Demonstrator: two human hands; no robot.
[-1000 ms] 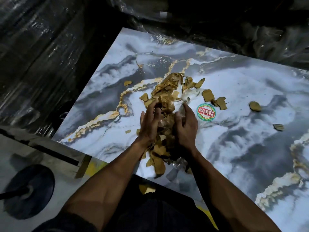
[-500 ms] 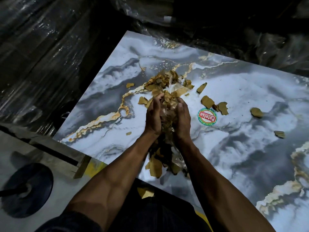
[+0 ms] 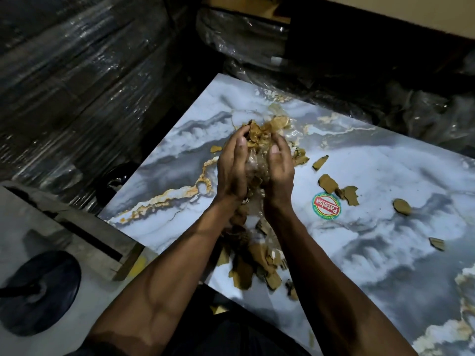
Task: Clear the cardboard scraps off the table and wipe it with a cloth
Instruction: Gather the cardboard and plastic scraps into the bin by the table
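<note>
A heap of brown cardboard scraps [image 3: 259,133] mixed with clear plastic film is lifted above the marble-patterned table [image 3: 385,176]. My left hand [image 3: 232,165] and my right hand [image 3: 279,168] cup the heap from both sides, fingers curled round it. More scraps [image 3: 257,263] hang and lie under my wrists near the table's front edge. Loose scraps [image 3: 327,183] lie scattered to the right, some beside a round red and green sticker [image 3: 327,206]. No cloth is in view.
Dark furniture wrapped in plastic film [image 3: 77,86] stands at the left and behind the table. A black round base [image 3: 38,291] rests on a pale surface at lower left. A single scrap [image 3: 437,244] lies far right.
Both hands have closed together on the heap of scraps and raised it off the table, moving away from me. Scraps have dropped near the front edge.
</note>
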